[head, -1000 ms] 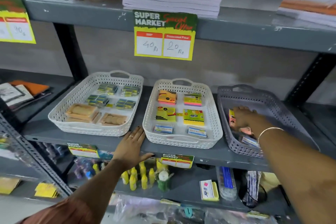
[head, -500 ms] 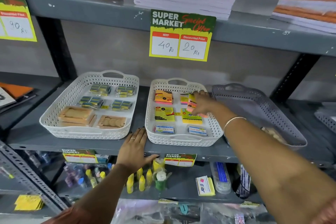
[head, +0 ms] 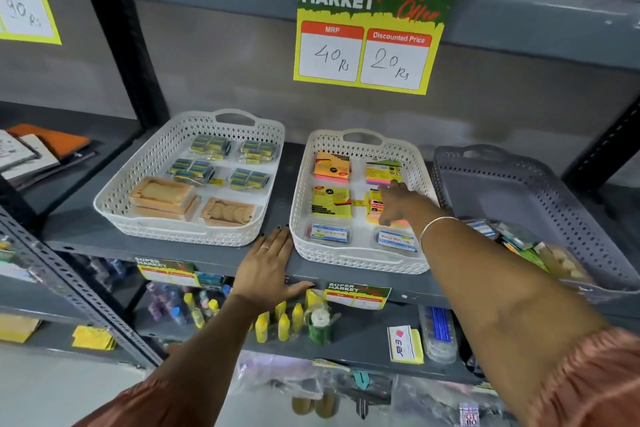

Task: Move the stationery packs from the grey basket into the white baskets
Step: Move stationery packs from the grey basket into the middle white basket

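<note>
Three baskets abreast on shelf point(head: 214, 255): biscuit-pack basket point(head: 114, 204) left, sticky-note basket point(head: 299, 218) middle, third basket point(head: 568, 204) right.

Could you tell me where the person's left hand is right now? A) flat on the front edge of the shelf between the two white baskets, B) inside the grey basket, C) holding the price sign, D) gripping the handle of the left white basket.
A: the left hand lies palm down on the shelf edge, between the left white basket and the middle white basket, holding nothing.
</note>
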Motion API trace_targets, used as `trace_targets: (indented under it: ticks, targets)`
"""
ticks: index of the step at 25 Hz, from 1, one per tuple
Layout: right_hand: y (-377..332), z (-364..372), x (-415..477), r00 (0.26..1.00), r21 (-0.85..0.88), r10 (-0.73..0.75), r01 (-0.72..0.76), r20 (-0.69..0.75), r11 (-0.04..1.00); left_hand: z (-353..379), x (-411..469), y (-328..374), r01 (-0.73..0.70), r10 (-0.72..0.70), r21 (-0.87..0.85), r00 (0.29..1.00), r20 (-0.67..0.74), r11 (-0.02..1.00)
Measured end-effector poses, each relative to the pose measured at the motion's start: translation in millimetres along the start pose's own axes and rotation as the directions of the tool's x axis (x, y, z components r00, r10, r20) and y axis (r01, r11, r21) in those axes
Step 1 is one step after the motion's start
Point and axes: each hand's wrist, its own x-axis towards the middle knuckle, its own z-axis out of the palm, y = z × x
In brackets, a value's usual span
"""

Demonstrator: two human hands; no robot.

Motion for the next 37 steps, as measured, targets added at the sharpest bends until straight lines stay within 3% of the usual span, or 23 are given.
trace_targets:
  ticks: [8, 11, 13, 15, 18, 22, 28, 37]
  targets:
    - [8, 1, -7, 0.999, 0.106, -0.031, 0.035, -0.035, 0.994, 1, 0, -1, -0.004, 0.003, 0.038, 1.000, 0.012, 0.999]
    - [22, -7, -23, 0.972, 0.220, -0.008, 0.061, -0.234, 0.974, 3, 0, -1, 0.004, -0.004, 0.035, 1.000, 0.006, 0.999]
    - [39, -12, -35, 0.916, 0.267, 0.097, 0.012, -0.390, 0.964, 3, 0, -1, 0.003, -0.003, 0.033, 1.000, 0.012, 0.999]
    - [63, -13, -46, 0.874, 0.287, 0.214, -0.090, -0.437, 0.954, 4, 0, -2, 0.003, -0.003, 0.033, 1.000, 0.020, 0.999]
    - [102, 1, -63, 0.912, 0.203, 0.293, -0.241, -0.288, 0.949, 5, 0, -2, 0.013, -0.014, 0.026, 0.999, 0.050, 1.000]
    - [120, 33, -78, 0.967, 0.024, 0.238, -0.236, -0.087, 0.971, 4, 1, -1, 0.013, -0.014, 0.024, 0.999, 0.041, 1.000]
    - [121, 44, -67, 0.971, -0.101, 0.214, -0.225, -0.106, 0.969, 1, 0, 1, 0.010, -0.011, 0.040, 1.000, 0.015, 0.999]
    - [132, 39, -67, 0.978, -0.151, 0.167, -0.185, -0.124, 0.971, -3, -1, 2, -0.005, 0.004, 0.038, 1.000, 0.019, 0.999]
